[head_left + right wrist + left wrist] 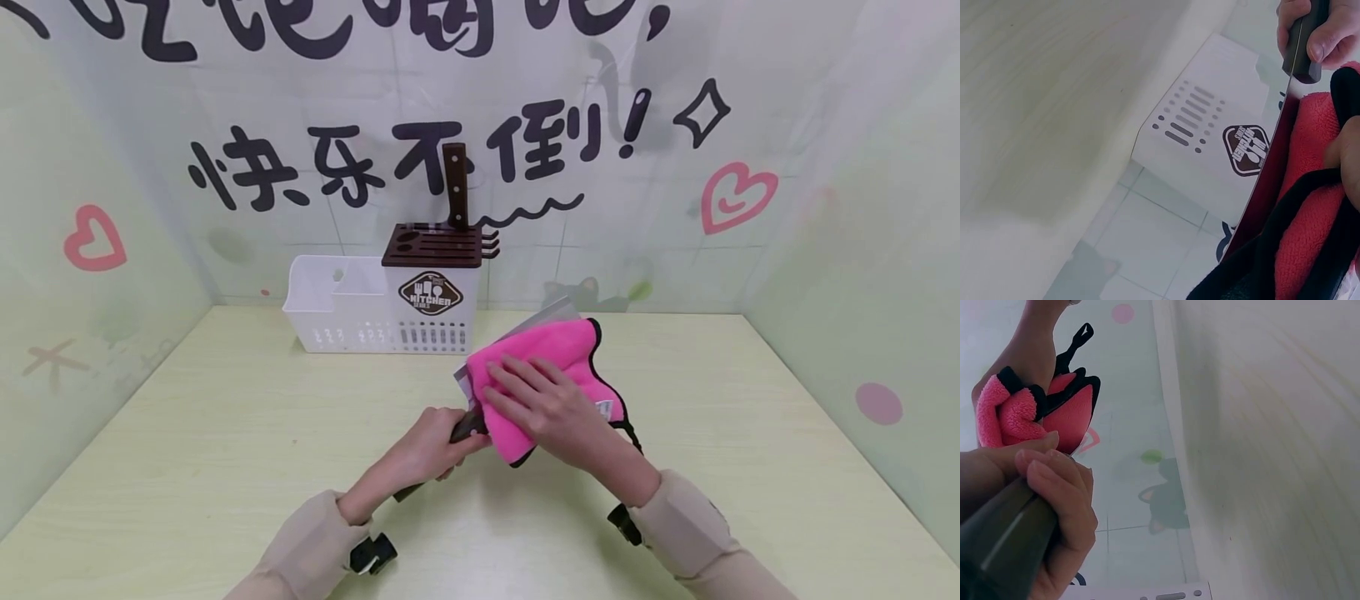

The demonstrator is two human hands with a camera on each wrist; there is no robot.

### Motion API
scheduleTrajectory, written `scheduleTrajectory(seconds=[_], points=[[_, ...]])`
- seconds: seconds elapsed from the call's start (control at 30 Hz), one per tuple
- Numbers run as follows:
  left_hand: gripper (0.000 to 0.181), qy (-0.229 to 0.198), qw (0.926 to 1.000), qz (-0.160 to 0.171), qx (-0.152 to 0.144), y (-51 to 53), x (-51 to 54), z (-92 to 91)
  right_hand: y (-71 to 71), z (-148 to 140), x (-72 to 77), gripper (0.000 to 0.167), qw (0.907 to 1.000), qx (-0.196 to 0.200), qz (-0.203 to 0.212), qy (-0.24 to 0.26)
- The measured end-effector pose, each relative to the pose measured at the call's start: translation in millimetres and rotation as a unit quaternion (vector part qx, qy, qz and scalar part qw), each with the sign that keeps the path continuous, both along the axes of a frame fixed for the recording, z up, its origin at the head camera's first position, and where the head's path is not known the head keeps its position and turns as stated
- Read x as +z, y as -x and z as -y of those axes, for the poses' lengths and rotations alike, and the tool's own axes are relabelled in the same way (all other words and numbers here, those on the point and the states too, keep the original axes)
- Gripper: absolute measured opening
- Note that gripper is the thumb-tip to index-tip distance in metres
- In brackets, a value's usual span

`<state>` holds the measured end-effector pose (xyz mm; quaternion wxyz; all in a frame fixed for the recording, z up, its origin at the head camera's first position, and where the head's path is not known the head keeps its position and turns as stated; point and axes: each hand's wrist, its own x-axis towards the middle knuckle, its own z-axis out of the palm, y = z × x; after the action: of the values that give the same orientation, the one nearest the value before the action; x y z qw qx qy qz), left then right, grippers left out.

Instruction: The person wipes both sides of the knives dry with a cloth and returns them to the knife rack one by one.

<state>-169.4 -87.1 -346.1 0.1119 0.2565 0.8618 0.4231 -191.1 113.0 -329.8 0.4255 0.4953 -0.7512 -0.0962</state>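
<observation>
My left hand [435, 442] grips the dark handle [1004, 540] of a cleaver, whose butt sticks out below the fist. The broad metal blade [558, 310] slants up and to the right, held above the table. A pink cloth [555, 342] with black edging covers most of that blade; only its far end and a near corner show. On the cloth lies my right hand [551, 408], fingers spread over the top face and the thumb on the other side, holding cloth against blade. Bunched pink folds with a black hanging loop [1082, 337] appear in the left wrist view.
Behind the hands, a white holder [337, 325] with a brown slotted top [431, 246] stands near the back wall. One brown-handled knife [456, 187] is upright in it, and hooks [491, 244] jut from its right side. Light wooden table [225, 450] spreads all around.
</observation>
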Motion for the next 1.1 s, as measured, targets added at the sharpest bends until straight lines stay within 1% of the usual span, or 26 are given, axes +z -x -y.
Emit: scheduleTrajectory(seconds=[0.17,0.47,0.73,0.87,1.1], points=[[0.025,0.004,1.0,0.0,-0.002,-0.5,-0.1,-0.8,-0.6,3.1,0.1,0.043,1.0,0.001,-0.004,-0.003],[0.021,0.008,0.9999,-0.006,-0.002,-1.5,-0.2,-2.1,-3.0,7.7,2.0,0.04,0.9999,-0.005,0.002,-0.009],[0.024,0.012,0.9999,-0.006,-0.004,-1.3,1.1,-1.7,0.3,4.0,1.7,0.044,1.0,0.004,0.005,0.0],[0.026,0.007,1.0,-0.003,-0.004,-1.2,0.9,-1.3,2.4,-0.3,3.0,0.047,0.9997,0.0,0.02,0.011],[0.028,-0.006,0.9999,0.01,-0.003,-1.7,0.7,-0.9,5.6,-9.5,6.6,0.052,0.9984,-0.021,0.044,0.028]])
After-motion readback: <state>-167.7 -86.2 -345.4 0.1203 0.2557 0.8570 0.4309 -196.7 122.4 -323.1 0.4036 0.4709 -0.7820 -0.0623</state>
